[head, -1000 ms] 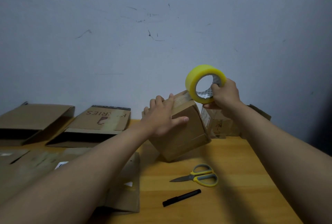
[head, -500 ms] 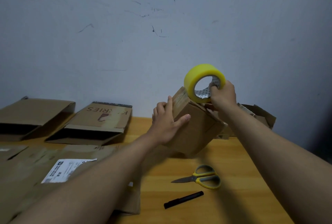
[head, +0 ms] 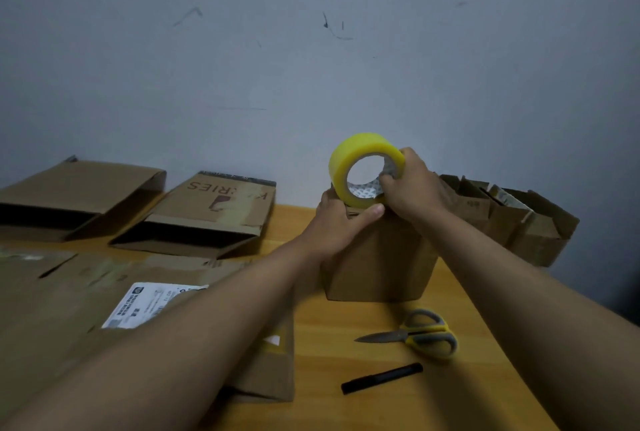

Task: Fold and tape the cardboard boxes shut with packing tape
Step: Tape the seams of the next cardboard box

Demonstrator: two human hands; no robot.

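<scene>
A small brown cardboard box (head: 377, 264) stands upright on the wooden table (head: 346, 326), a little right of centre. My left hand (head: 341, 219) grips its top left edge, thumb stretched along the near rim. A yellow roll of packing tape (head: 349, 167) sits on edge right above the box top. My right hand (head: 414, 186) holds the roll from the right, fingers hooked into its core. The box top is hidden behind both hands.
Yellow-handled scissors (head: 420, 333) and a black marker (head: 381, 378) lie in front of the box. Two part-folded boxes (head: 214, 216) (head: 76, 198) sit at the back left, flattened cardboard with a white label (head: 152, 302) at the left. An open box (head: 512, 219) stands behind at the right.
The box has come down from a tilt to stand flat on the table. Both hands and the tape roll have closed in over its top.
</scene>
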